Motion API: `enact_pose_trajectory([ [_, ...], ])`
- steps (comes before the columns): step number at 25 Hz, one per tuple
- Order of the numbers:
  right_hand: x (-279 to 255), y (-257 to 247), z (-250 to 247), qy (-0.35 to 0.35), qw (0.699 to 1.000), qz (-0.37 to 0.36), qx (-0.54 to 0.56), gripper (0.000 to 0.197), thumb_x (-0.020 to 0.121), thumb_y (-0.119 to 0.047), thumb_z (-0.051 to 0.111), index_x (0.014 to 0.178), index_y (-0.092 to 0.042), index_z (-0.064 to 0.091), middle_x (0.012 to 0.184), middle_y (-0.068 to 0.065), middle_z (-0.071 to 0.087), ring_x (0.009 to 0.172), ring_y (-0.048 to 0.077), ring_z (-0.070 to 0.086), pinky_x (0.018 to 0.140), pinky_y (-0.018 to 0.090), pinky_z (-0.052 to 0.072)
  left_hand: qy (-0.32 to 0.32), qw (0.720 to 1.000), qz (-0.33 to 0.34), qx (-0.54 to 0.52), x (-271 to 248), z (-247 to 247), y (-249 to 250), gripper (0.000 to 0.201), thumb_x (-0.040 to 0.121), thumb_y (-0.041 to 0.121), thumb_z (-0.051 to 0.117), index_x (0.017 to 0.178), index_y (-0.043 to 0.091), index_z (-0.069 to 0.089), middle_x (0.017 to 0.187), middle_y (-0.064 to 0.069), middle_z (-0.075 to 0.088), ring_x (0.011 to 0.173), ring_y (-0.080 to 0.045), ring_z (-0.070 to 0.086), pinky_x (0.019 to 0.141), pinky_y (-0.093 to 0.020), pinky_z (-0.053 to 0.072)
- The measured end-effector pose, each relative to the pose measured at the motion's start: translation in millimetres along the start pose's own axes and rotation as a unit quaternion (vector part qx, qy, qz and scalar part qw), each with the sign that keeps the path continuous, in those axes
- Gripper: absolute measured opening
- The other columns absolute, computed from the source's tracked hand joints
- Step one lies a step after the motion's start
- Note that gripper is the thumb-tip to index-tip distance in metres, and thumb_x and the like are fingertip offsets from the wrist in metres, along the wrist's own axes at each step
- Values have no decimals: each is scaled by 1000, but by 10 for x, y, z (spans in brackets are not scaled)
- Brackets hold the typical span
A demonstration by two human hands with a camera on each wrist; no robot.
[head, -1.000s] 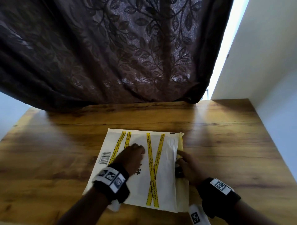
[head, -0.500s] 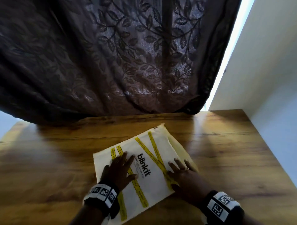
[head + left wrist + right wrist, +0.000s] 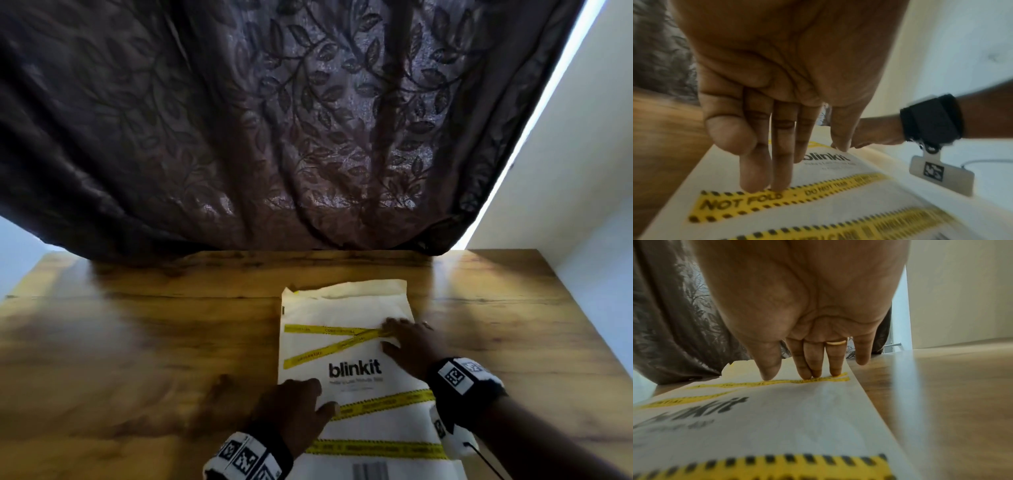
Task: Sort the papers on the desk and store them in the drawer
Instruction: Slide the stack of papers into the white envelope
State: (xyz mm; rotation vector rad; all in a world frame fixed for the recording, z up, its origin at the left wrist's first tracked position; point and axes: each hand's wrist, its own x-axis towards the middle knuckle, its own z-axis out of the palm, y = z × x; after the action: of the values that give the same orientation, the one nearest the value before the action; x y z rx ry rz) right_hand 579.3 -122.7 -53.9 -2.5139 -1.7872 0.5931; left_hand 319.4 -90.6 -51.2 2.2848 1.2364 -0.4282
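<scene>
Wooden desk (image 3: 144, 342) (white envelope (image 3: 346, 308) atop)

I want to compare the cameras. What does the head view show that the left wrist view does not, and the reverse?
Only the head view shows the whole envelope on the desk, the curtain's full width and the backs of both hands. Only the left wrist view shows the left hand's palm and the tape's words NOT FOLD. Both show straight fingers on the envelope, the blinkit print, and the right hand.
</scene>
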Motion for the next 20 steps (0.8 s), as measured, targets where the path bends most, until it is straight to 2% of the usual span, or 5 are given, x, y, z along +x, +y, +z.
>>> enact_pose_trajectory([
  [3,132,12,-70,48,993,50,100,34,89,-40,60,121,-29,62,121,-3,68,108,21,62,89,32,50,80,994,-25,-74,239,-259,-319,34,93,52,50,117,28,50,122,0,58,112,-19,56,96,-35,46],
  [7,316,77,-205,144,982,57,108,69,80,-22,74,141,-22,40,127,11,54,111,34,57,88,43,52,176,983,23,-45,772,-702,-729,83,87,41,63,152,28,13,153,-3,31,137,-27,37,110,-44,38],
  [11,609,130,-301,116,975,87,166,86,81,-19,75,151,-21,27,133,18,52,113,37,57,91,41,48,148,986,71,23,1189,-861,-615,76,87,50,60,150,26,26,153,-3,35,137,-25,37,112,-40,34],
  [17,908,173,-397,43,992,44,111,58,79,-22,77,134,-26,55,129,9,62,116,30,57,91,32,46,104,984,107,95,1509,-937,-416,59,92,48,54,144,25,39,151,0,39,138,-24,37,114,-41,27],
  [20,1034,195,-396,10,998,-5,59,51,79,-25,75,127,-33,61,130,2,63,115,25,59,94,33,50,102,980,141,96,1582,-982,-371,41,92,32,59,131,23,53,136,0,55,125,-23,51,104,-37,39],
])
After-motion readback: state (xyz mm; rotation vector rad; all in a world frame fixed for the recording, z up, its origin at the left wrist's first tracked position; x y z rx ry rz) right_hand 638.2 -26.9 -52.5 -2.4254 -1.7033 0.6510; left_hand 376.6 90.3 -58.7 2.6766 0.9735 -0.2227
